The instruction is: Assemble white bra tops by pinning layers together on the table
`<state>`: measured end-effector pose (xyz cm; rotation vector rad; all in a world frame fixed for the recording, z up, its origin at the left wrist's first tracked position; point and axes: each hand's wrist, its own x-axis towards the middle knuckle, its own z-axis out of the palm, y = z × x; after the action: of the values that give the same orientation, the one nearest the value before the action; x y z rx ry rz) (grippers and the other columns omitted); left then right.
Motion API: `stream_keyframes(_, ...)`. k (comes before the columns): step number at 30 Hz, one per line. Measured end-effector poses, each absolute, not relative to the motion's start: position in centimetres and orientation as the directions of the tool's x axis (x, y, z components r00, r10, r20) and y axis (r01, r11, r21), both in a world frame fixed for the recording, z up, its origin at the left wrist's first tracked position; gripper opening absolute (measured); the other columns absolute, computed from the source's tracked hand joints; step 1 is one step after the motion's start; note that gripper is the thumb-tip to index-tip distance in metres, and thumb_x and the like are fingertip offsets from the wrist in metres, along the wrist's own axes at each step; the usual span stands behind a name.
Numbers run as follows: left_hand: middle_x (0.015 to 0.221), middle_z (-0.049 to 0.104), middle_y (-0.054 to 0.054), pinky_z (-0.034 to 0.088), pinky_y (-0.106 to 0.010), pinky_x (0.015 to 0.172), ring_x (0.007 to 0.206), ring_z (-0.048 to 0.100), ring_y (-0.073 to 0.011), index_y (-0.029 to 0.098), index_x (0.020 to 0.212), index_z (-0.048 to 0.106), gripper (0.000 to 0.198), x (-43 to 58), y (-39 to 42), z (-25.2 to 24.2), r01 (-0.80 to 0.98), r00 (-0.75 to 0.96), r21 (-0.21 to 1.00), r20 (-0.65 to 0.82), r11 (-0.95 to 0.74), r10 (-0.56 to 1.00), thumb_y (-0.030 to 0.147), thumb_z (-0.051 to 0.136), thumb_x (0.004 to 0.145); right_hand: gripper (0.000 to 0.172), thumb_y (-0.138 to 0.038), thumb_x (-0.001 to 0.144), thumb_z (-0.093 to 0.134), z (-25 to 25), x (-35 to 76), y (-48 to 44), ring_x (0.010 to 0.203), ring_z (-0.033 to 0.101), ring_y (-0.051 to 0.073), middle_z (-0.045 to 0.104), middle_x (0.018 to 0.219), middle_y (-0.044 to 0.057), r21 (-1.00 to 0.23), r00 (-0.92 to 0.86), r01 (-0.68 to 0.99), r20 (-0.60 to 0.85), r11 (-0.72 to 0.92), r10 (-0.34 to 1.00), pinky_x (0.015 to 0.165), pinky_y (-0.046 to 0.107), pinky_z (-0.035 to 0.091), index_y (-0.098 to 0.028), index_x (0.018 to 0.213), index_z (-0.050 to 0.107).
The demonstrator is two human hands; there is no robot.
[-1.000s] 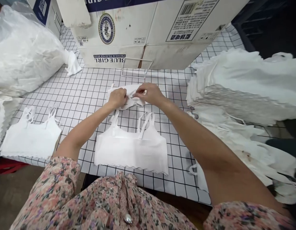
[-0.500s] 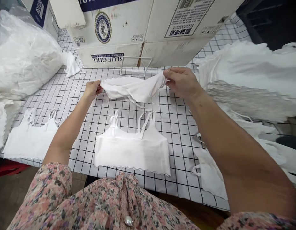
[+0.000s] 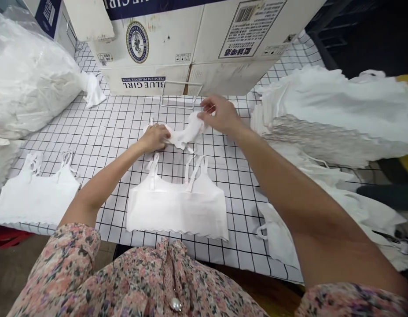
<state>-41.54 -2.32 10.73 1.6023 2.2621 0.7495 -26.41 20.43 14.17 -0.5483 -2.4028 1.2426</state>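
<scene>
A crumpled white bra top (image 3: 187, 132) lies on the checked cloth, bunched between my two hands. My left hand (image 3: 156, 136) rests on its left part, fingers curled over the fabric. At the raised right end, my right hand (image 3: 220, 115) holds the bra top near its edge with thumb and bent fingers; the exact grip is partly hidden. Just nearer to me, a second white bra top (image 3: 177, 207) is spread flat, straps pointing away and scalloped hem toward me. Neither hand touches that one.
A big white carton (image 3: 157, 53) stands behind a small wire stand (image 3: 180, 105). A stuffed plastic bag (image 3: 32, 79) and a flat white top (image 3: 35, 193) are on the left. Stacked white garments (image 3: 339, 101) and a loose white piece (image 3: 278, 237) lie on the right.
Both hands have come closer together, the left moving right and the right moving left. The bra top stretched between them has become bunched and lower on the cloth.
</scene>
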Motion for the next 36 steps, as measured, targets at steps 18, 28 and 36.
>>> stream_keyframes(18,0.072,0.069,-0.003,0.052,-0.023,0.055,0.06,0.062,-0.0105,0.018,0.081,0.079,0.05,-44.2,-6.5,21.5,-0.027,-0.373,0.993,-0.115,0.113,0.921,0.061,0.103,0.069,0.039,-0.051,0.072,0.094,23.2,-24.7,20.4,0.079,0.067,0.022,0.069,0.082,0.007,-0.995,-0.953,0.087,-0.094,-0.039,0.287,0.077,0.041,0.062,-0.019,0.084,0.074)
stream_keyframes(28,0.081,0.075,-0.003,0.06,-0.023,0.065,0.07,0.071,-0.0123,0.018,0.085,0.072,0.051,-38.5,-5.8,25.6,-0.26,-0.359,0.963,-0.032,-0.067,0.933,0.053,0.106,0.069,0.049,-0.06,0.072,0.099,26.5,-25.1,18.4,0.076,0.065,0.019,0.069,0.084,0.006,-0.952,-0.795,-0.096,0.249,0.291,0.554,0.072,0.036,0.06,-0.022,0.083,0.069)
stream_keyframes(36,0.092,0.08,-0.004,0.063,-0.024,0.077,0.08,0.075,-0.0124,0.018,0.098,0.077,0.023,-35.0,-5.3,28.4,-0.205,-0.504,0.962,0.053,-0.179,0.862,0.036,0.09,0.095,0.089,-0.108,0.065,0.07,25.4,-21.4,12.2,0.102,0.078,0.033,0.083,0.102,0.015,-0.999,-0.95,0.015,-0.003,0.037,0.311,0.07,0.038,0.061,-0.023,0.09,0.079)
